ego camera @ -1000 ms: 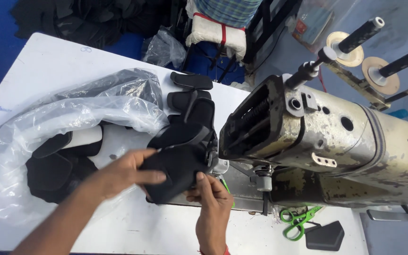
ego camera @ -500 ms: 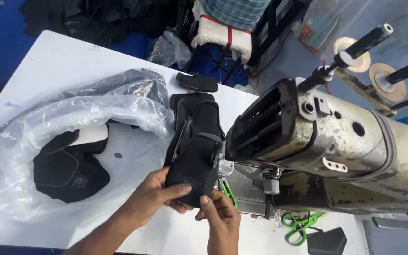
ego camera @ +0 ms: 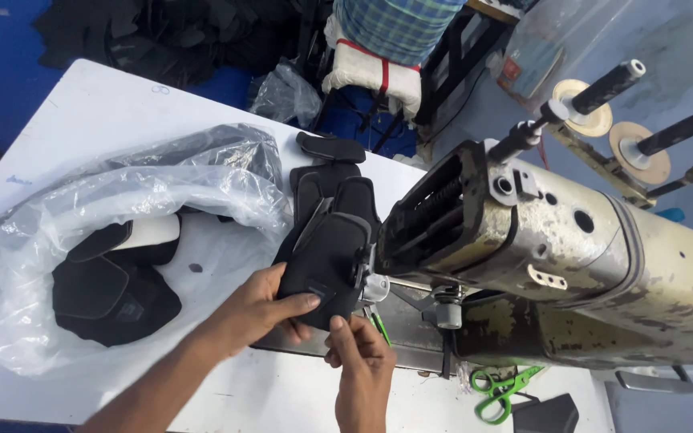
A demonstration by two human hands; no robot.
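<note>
Sprawling across the left of the white surface (ego camera: 82, 120) is a big clear plastic bag (ego camera: 106, 208), crumpled and open, with a stack of black padded pieces (ego camera: 110, 293) lying in its lower part and one white-lined piece poking up among them. More dark material shows through the bag's upper fold. Just right of the bag, the person's left hand (ego camera: 262, 309) comes in from the bottom edge, its fingers (ego camera: 302, 303) clamped on the lower edge of a black padded fabric piece (ego camera: 326, 265): thumb on top, the rest curled beneath. That piece sits at the middle of the surface, tilted up a little, its far side touching the needle end of the sewing machine. Behind it lies a row of similar black pieces (ego camera: 330, 172), reaching toward the far edge of the surface. The right hand (ego camera: 358, 365) rises from below, just beside the left, with its fingertips pinching the same piece at its bottom corner. To the right stands the sewing machine (ego camera: 555, 256), a worn, cream-coloured, heavy body with chipped paint, lying across the frame. Under its arm, near the front edge, rest green-handled scissors (ego camera: 503, 389), with a small black scrap (ego camera: 547, 413) just beside them. Behind the machine, two thread spindles (ego camera: 643, 112) on round discs stick up at a slant.
</note>
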